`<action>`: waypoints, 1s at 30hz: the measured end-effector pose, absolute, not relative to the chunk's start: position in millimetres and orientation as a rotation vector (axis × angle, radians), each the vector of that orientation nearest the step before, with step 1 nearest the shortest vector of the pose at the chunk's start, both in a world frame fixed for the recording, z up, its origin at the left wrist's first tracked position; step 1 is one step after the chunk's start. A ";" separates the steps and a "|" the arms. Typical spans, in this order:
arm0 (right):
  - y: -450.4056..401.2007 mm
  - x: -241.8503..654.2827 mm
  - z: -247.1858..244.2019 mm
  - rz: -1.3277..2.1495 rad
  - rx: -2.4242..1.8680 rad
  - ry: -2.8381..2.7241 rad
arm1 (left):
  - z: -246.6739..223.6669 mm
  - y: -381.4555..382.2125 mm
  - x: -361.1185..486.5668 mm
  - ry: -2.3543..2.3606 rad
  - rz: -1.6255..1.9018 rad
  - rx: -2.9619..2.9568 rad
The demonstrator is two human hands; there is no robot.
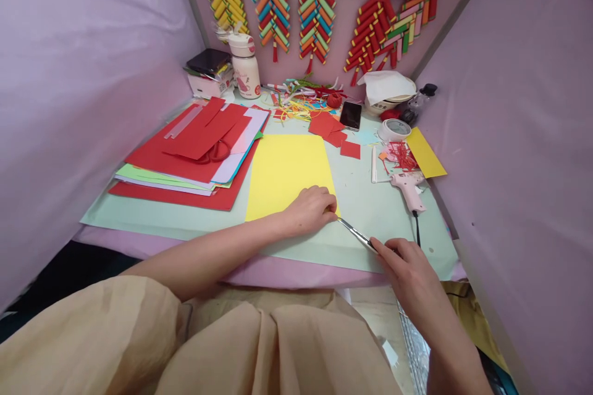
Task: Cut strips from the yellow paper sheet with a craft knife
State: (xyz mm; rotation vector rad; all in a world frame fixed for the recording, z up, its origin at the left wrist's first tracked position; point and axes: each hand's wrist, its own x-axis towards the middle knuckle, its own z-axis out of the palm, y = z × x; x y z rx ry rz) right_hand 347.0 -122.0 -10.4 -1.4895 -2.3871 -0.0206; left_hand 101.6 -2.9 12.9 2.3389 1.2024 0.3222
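Probably light and easily creased, the yellow paper sheet [291,166] on the table [354,197] is best taken by its edges, its five-o'clock corner being held under the curled left hand [312,210] while a metal-bladed cutter [356,234] is gripped by the right hand [410,268].

We can't read any words or numbers for sure. Low on the white bottle [245,68] we see a red round spot [257,90] with tiny marks, too small for us. Right of the bottle, the bowl [380,107] has dark, blurry marks like writing.
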 end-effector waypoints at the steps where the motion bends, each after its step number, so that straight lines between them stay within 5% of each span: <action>1: -122.2 347.4 -10.3 -0.013 -1.490 -2.386 | 12.5 -2.3 102.1 1.207 0.324 2.337; 12: -122.4 347.4 -11.3 0.024 -1.526 -2.432 | 10.3 -3.1 105.1 1.266 0.379 2.308; 20: -125.2 345.4 -10.2 0.040 -1.523 -2.392 | 7.6 17.3 78.4 0.602 0.396 2.585; 30: -122.0 352.4 -14.0 0.041 -1.481 -2.414 | -1.6 23.6 76.5 0.575 0.370 2.637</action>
